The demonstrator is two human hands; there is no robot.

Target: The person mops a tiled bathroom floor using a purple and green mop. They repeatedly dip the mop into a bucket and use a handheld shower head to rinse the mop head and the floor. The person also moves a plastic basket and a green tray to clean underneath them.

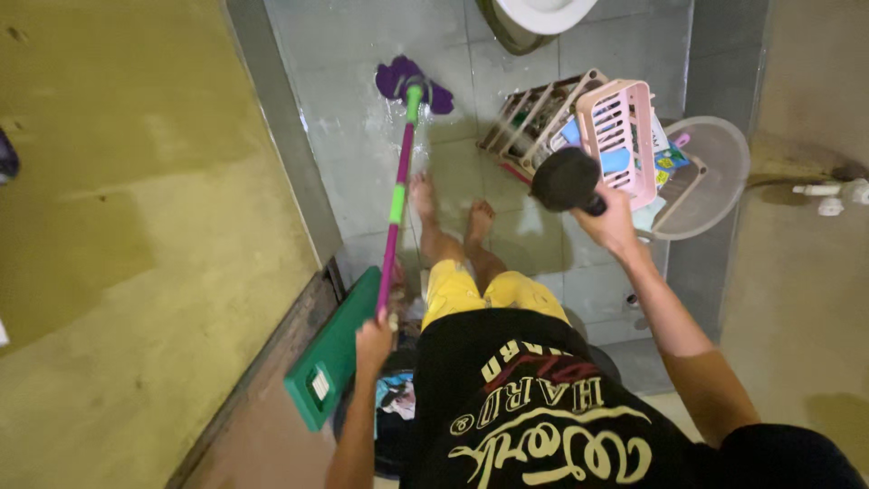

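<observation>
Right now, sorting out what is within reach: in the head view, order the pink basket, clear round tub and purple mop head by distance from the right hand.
From the right hand:
1. Pink basket, just above it.
2. Clear round tub, to its right.
3. Purple mop head, far left on the tiles.

mop (pixel 398 186): purple/pink pole with green sleeves, tilted, top end near the bottom, purple flat head flat on wet grey tile. shower head (pixel 566 178): round, black, face toward camera, raised above floor, just beside the pink basket.
</observation>
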